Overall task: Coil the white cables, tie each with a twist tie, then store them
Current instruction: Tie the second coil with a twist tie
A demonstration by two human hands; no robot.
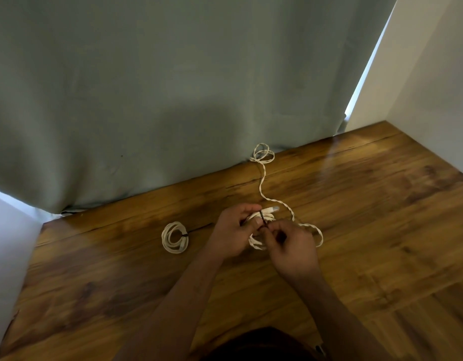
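My left hand (231,234) grips a small coil of white cable (257,242) above the wooden table (368,230); a white plug sticks out past my fingers. A dark twist tie (263,220) wraps the coil, and my right hand (293,246) pinches its lower end. To the left lies a second coiled white cable (174,237), bound with a dark tie. A third white cable (263,178), twisted and loose, runs from a few loops at the table's back edge toward my hands and loops to the right of them.
A grey-green curtain (173,100) hangs along the table's back edge. White walls (433,87) close in the right and left sides. A bright gap of light shows beside the curtain at the right.
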